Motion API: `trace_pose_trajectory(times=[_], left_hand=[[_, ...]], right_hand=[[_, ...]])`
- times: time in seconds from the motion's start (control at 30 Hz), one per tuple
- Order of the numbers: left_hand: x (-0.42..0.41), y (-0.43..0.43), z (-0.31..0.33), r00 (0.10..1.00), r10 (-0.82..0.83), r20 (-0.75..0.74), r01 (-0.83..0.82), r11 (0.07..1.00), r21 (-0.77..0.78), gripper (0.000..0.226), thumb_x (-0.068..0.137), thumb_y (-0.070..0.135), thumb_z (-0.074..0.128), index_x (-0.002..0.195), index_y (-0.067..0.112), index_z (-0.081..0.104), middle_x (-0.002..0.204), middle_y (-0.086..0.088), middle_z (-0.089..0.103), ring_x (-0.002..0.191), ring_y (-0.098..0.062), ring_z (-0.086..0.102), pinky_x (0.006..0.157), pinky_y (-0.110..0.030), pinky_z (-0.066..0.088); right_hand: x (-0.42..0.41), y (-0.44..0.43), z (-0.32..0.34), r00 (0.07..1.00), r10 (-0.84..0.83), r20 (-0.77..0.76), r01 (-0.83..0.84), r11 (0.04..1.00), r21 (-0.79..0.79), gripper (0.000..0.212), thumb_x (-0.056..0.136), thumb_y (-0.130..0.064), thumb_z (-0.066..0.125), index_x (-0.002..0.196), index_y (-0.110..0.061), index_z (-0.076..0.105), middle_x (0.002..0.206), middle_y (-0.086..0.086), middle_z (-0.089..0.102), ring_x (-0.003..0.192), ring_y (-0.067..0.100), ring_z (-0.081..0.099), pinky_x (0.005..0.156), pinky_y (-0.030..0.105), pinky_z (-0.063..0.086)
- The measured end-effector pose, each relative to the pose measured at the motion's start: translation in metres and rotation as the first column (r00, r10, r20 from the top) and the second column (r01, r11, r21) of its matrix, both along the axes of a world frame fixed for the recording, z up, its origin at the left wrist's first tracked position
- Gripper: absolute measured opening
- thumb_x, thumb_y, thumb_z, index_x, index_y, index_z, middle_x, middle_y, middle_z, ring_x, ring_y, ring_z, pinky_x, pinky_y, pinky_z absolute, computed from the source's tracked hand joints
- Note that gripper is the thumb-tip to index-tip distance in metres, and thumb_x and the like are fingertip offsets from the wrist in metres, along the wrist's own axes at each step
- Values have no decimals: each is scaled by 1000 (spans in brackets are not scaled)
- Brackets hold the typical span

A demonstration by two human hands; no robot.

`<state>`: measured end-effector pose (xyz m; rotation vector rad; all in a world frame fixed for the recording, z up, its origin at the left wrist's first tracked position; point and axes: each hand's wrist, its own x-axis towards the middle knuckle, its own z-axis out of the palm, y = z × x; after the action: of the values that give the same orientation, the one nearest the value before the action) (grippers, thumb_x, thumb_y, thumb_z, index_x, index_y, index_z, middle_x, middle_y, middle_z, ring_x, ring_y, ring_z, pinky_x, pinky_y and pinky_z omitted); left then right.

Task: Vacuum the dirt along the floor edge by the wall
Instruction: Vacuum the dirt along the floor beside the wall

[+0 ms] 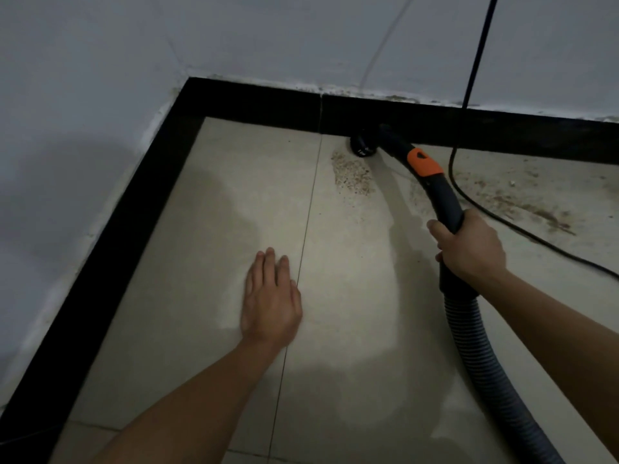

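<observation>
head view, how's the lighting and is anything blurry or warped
Head view: dim overall, with a paler lit patch on the floor tiles and a soft shadow across the wall at left; the left hand looks slightly smeared; the brush nozzle nearly merges with the black skirting, whose lines stay fairly straight, so little warp shows.

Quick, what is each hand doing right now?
Left hand: open, fingers straight, flat over the floor tiles, holding nothing.
Right hand: gripping the vacuum handle.
</observation>
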<state>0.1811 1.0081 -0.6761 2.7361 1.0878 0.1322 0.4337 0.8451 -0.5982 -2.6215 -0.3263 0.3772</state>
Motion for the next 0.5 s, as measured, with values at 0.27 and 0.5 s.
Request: trace_pose_trajectory(times=[0.27, 0.5], left_hand=[[-1, -1, 1, 1000, -3, 29, 2, 1000, 5, 54, 90, 27, 30, 132, 2, 53, 142, -23, 45, 133, -39, 39, 110, -46, 33], [-2, -1, 0, 1000, 0, 28, 0, 1000, 2, 56, 90, 28, 29, 134, 1, 51, 144, -23, 43, 135, -38, 37, 112, -47, 31]], right_hand=[[14, 3, 19, 996, 31, -83, -25, 997, 77, 35, 88, -46, 63, 107, -18, 55, 82, 6, 69, 62, 24, 71, 71, 48, 60], [19, -58, 27, 999, 32, -40, -34, 999, -41, 27, 89, -38, 65, 101, -17, 54, 73, 3, 70, 45, 12, 67, 59, 40, 59]])
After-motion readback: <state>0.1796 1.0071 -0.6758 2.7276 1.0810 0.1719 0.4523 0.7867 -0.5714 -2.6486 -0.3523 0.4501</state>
